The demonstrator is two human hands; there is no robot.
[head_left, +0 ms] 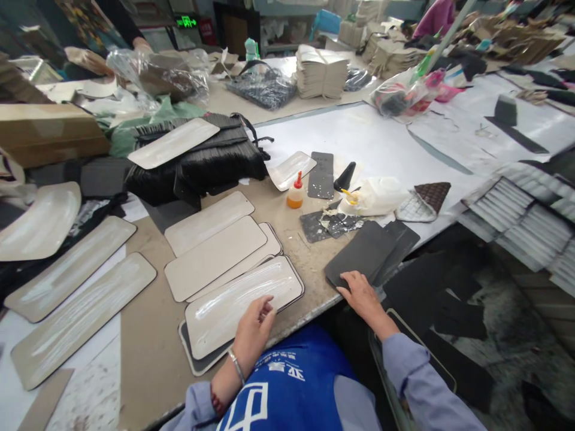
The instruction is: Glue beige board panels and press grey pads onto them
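Note:
My left hand is over the near edge of a beige panel streaked with wet white glue, its fingers loosely bent with nothing between them. Under that panel lie other rounded panels, one with a dark face. At the table's front edge my right hand grips the near edge of a black panel, which overlaps more black sheets. A plain beige panel lies behind the glued one.
Glue-streaked panels are spread on the left. A red-capped bottle and a white jug stand behind the work. A bundle of black pieces sits at back left. Another person's hand shows at far left.

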